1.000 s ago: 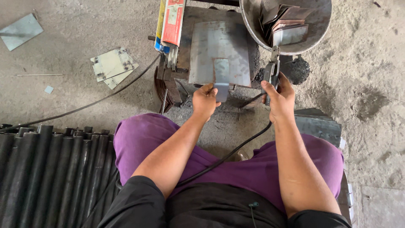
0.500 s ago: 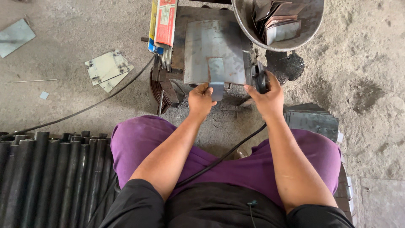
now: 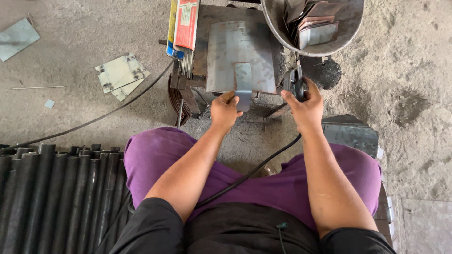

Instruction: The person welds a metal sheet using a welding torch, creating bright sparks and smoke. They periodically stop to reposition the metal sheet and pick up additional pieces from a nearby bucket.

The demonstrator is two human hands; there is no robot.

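**Small plate now placed on the big sheet**

Fingers of the left hand (image 3: 226, 109) pinch the small bent plate (image 3: 243, 86), moved up onto the curved sheet (image 3: 240, 51). Right hand (image 3: 305, 104), closed around the black electrode holder (image 3: 295, 82), came closer.

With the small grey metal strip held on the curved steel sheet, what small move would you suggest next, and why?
Probably bring the black electrode holder in the right hand over to the small grey metal strip. The left hand already pins the strip's lower end against the curved grey steel sheet, while the holder sits off the sheet's right edge, apart from the strip.
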